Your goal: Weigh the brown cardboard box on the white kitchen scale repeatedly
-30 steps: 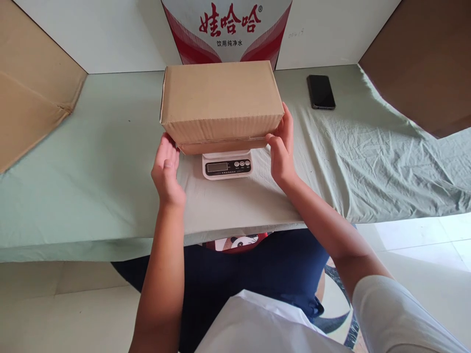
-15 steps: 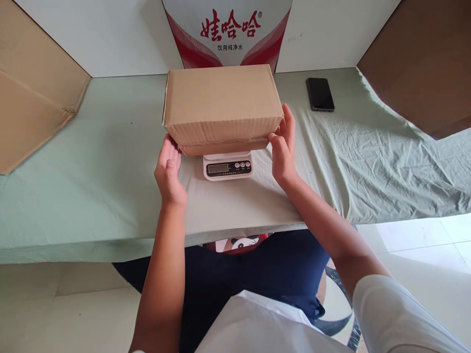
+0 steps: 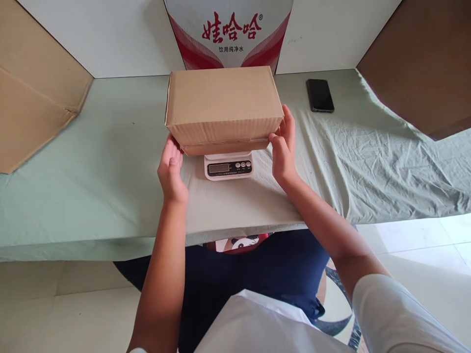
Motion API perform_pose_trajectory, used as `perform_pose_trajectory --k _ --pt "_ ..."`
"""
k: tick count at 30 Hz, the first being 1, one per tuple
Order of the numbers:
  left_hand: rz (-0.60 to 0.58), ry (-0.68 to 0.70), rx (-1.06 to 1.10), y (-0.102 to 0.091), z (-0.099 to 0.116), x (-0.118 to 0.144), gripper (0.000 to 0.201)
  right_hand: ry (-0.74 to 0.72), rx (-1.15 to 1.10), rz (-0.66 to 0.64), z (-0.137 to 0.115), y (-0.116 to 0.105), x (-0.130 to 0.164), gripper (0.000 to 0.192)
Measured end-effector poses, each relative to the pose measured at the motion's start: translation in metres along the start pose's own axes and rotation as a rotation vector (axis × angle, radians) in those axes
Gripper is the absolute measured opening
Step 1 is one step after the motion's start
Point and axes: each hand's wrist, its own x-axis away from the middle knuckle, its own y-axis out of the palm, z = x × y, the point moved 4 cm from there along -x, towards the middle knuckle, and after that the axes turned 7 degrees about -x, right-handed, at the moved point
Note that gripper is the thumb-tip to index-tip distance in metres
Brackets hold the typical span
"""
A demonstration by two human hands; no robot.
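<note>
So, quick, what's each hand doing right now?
Left hand: open, fingertips at the box's left end.
Right hand: open, against its right end.

A table [image 3: 91, 196] draped in pale green cloth [image 3: 386, 166] stands against a white wall [image 3: 121, 34]. Brown cardboard panels [image 3: 33, 98] lean at far left and right. Pale floor tiles [image 3: 423, 235] catch daylight near right.

Left of the cardboard box [image 3: 223, 105] the green tablecloth [image 3: 110, 162] lies bare up to the leaning cardboard sheet [image 3: 33, 98]. Behind the box a printed water carton [image 3: 228, 32] blocks passage. To its right, only a phone [image 3: 320, 95] interrupts the cloth.
</note>
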Motion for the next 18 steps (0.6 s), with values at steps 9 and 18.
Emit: perform_pose_trajectory --k 9,18 --pt "-0.001 0.01 -0.038 -0.0042 -0.0052 -0.0051 0.082 0.004 0.023 -0.003 0.0032 -0.0012 -0.0007 0.078" --pt "-0.015 0.029 -0.076 -0.0048 -0.0047 -0.0073 0.08 0.009 0.018 -0.007 0.0032 -0.0003 -0.0014 0.079"
